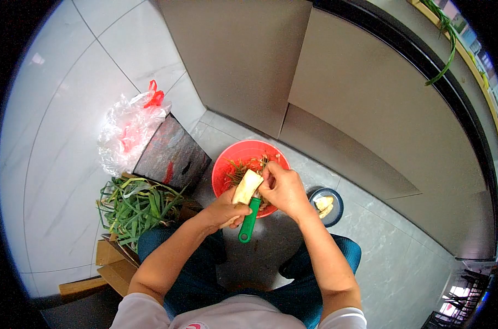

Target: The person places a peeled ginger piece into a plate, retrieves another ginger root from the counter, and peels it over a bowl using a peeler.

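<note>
My left hand is wrapped around a long, pale yellow peeled vegetable, its kind unclear, tilted over a red basin. A peeler with a green handle points down beside it, its head end partly hidden at my right hand. The right fingers are closed and curled by the vegetable's upper end, seemingly around the peeler's head. Brown and reddish peelings lie in the basin below both hands. On the floor to the right, a dark-rimmed bowl holds pale yellow pieces.
Left of the basin stands a dark mesh bin with a clear plastic bag over its mouth. Green onions fill a cardboard box near my left knee. Grey cabinet fronts rise beyond the basin. Green stalks hang over the counter edge.
</note>
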### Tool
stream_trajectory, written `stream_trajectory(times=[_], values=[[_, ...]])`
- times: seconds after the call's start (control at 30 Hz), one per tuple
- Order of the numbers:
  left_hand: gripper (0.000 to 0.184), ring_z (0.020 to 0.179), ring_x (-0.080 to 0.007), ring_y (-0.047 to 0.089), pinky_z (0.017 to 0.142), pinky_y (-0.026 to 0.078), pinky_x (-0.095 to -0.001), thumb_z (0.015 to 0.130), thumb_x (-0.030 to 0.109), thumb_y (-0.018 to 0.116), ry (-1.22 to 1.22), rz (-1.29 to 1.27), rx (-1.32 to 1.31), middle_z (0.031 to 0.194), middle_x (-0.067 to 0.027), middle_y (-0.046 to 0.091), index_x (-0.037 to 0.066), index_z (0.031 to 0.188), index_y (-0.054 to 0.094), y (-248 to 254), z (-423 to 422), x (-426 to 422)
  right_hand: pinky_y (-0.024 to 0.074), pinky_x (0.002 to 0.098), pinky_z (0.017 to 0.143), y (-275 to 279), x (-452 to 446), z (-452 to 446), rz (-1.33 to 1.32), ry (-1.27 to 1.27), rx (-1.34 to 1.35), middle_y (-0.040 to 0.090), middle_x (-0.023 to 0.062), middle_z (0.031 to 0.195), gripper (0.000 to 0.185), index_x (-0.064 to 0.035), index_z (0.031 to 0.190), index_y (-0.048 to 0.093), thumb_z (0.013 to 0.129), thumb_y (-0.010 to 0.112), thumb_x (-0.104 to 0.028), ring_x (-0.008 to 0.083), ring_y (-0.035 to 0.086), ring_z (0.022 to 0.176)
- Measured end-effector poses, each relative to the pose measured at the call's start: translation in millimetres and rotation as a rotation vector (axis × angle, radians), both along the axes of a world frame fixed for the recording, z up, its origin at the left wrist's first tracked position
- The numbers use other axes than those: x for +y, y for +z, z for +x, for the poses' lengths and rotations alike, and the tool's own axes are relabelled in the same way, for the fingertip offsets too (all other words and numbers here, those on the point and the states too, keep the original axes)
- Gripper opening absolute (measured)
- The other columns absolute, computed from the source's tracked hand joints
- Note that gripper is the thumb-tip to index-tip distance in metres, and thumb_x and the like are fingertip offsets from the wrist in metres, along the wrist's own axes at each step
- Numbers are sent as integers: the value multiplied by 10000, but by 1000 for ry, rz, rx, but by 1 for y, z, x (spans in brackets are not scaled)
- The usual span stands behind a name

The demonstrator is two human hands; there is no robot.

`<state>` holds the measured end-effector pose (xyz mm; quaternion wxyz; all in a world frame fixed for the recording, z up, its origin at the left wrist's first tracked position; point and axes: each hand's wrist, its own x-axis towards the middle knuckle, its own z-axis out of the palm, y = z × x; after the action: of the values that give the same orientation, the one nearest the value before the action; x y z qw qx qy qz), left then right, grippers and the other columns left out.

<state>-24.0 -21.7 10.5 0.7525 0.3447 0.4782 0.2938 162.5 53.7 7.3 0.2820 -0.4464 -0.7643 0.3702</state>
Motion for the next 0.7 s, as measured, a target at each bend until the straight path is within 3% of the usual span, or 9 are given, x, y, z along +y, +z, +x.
stream_trajectory(times=[0.17, 0.33, 0.43, 0.57, 0.63, 0.67, 0.7], values=[[578, 470, -106, 452, 414, 365, -263, 822, 116, 628, 49, -37, -11, 678, -10, 490, 93, 1341, 376, 4, -2, 0, 538, 418, 626, -20, 11, 2, 54, -193, 88, 654, 176, 727, 123, -53, 874, 586, 775, 649, -88, 353, 678, 698], [464, 504, -90, 470, 422, 356, -237, 820, 133, 646, 84, -13, -50, 700, -16, 508, 79, 1225, 425, 9, -7, 3, 523, 311, 588, -28, 19, 4, -149, -304, 353, 632, 93, 694, 118, -30, 885, 563, 795, 640, -33, 155, 666, 648], [443, 495, -92, 465, 421, 350, -239, 822, 128, 640, 119, -26, -62, 681, -14, 502, 75, 1210, 433, 12, -8, 4, 525, 276, 609, -29, 19, 0, -367, -325, 581, 637, 101, 719, 157, -25, 953, 558, 820, 640, -34, 155, 667, 669], [363, 482, -97, 467, 421, 350, -245, 829, 106, 620, 162, -41, -92, 648, -15, 502, 64, 1151, 458, 12, -10, 4, 551, 322, 662, -86, 13, -5, -325, -255, 526, 668, 155, 865, 286, -27, 1098, 568, 855, 678, -132, 209, 698, 764], [359, 479, -98, 469, 420, 351, -245, 831, 95, 614, 180, -32, -107, 641, -16, 502, 60, 1155, 464, 16, -10, 8, 561, 412, 721, -82, -5, -9, 6, -30, -854, 659, 196, 1047, 438, -64, 1232, 564, 864, 699, -260, 281, 703, 866], [356, 477, -99, 472, 420, 352, -246, 832, 85, 607, 200, -40, -132, 633, -17, 503, 55, 1160, 470, 16, -9, 7, 543, 454, 806, -81, -5, -10, -119, -51, -717, 649, 201, 1069, 466, -93, 1254, 589, 837, 716, -258, 341, 665, 993], [356, 477, -99, 472, 420, 352, -246, 832, 85, 607, 210, -41, -140, 633, -17, 503, 55, 1160, 470, 14, -8, 5, 543, 454, 806, -82, -5, -10, -116, -42, -724, 649, 201, 1069, 466, -93, 1254, 589, 837, 716, -258, 341, 665, 993]])
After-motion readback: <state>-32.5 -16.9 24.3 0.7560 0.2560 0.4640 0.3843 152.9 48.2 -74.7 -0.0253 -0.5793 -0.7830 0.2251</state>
